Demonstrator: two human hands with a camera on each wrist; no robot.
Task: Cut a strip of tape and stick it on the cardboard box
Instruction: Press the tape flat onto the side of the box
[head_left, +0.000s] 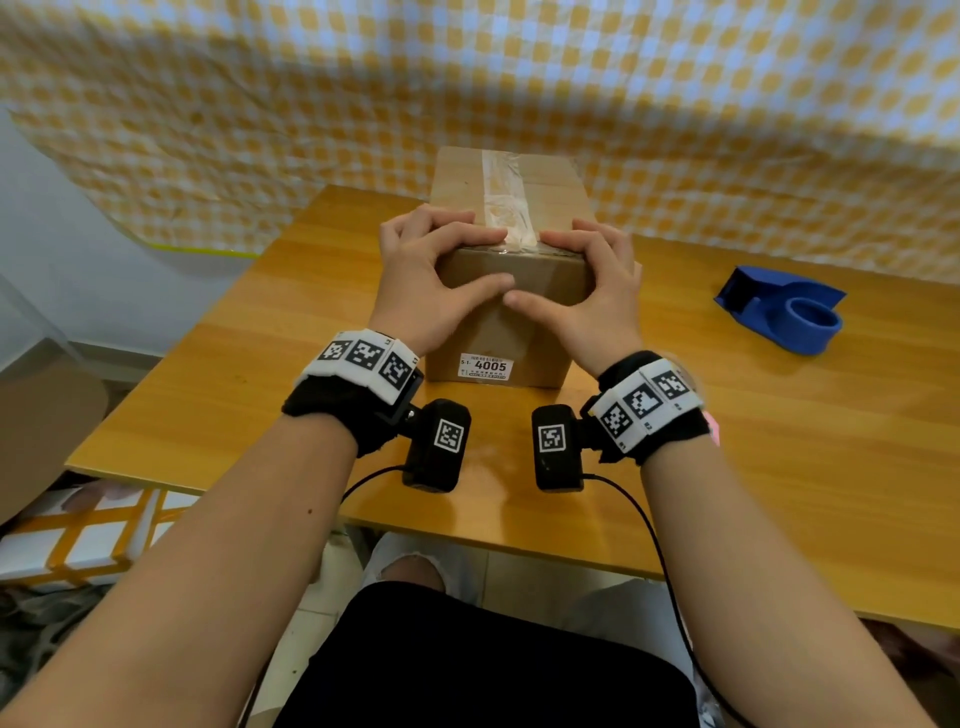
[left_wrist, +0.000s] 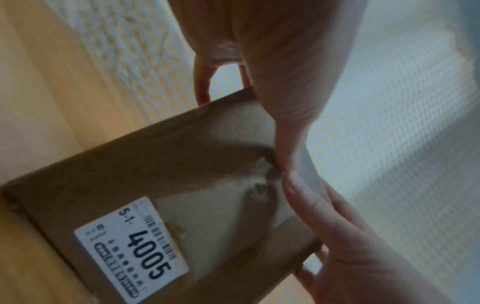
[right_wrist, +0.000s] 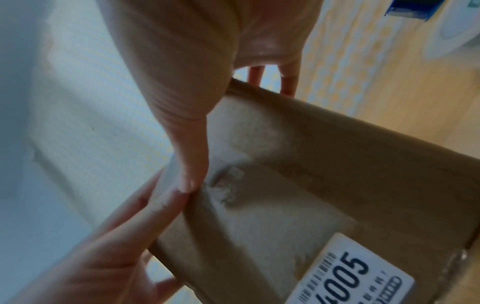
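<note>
A brown cardboard box (head_left: 501, 338) with a white "4005" label (head_left: 483, 367) stands on the wooden table. A strip of clear tape (head_left: 501, 192) runs along its top and folds over the near edge. My left hand (head_left: 441, 254) and right hand (head_left: 597, 270) clasp that near top edge, fingers curled on the lid. Both thumbs lie on the front face. In the left wrist view the two thumb tips meet at the wrinkled tape end (left_wrist: 259, 181) on the box (left_wrist: 155, 164). The right wrist view shows the same tape end (right_wrist: 226, 185).
A blue tape dispenser (head_left: 779, 306) lies on the table (head_left: 260, 364) to the right of the box. A yellow checked cloth (head_left: 467, 78) hangs behind the table. The table's near edge runs just under my wrists.
</note>
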